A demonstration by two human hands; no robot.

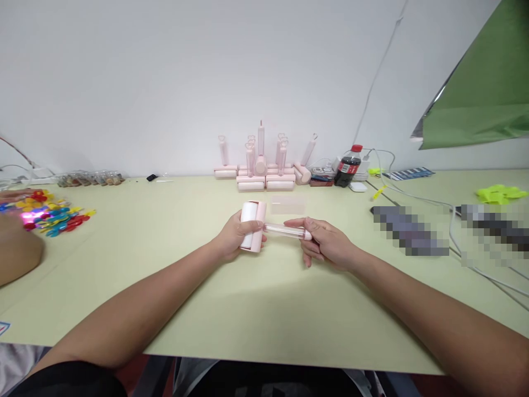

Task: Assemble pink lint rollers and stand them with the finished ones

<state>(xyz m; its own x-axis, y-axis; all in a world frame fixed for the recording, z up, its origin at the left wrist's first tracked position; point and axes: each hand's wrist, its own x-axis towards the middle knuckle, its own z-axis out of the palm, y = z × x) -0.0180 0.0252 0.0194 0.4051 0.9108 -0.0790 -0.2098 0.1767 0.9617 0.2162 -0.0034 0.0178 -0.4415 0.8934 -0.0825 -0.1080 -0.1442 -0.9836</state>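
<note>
A pink lint roller (258, 226) with a white roll is held sideways above the table's middle. My left hand (235, 234) is closed around its head, the thumb lying across the white roll. The clear handle (285, 230) points right from the head, and my right hand (324, 242) grips its pale end between thumb and fingers. Whether handle and head are fully joined cannot be made out under the left fingertips. Just behind, a translucent pink cover (288, 205) lies on the table.
Several pink lint rollers (265, 179) stand grouped by the wall. Right of them are a cola bottle (347, 166), a white case (358, 187) and cables (452, 231). Colourful plastic pieces (61, 219) lie at left beside another person's arm (19, 248). Green fabric (483, 82) hangs upper right.
</note>
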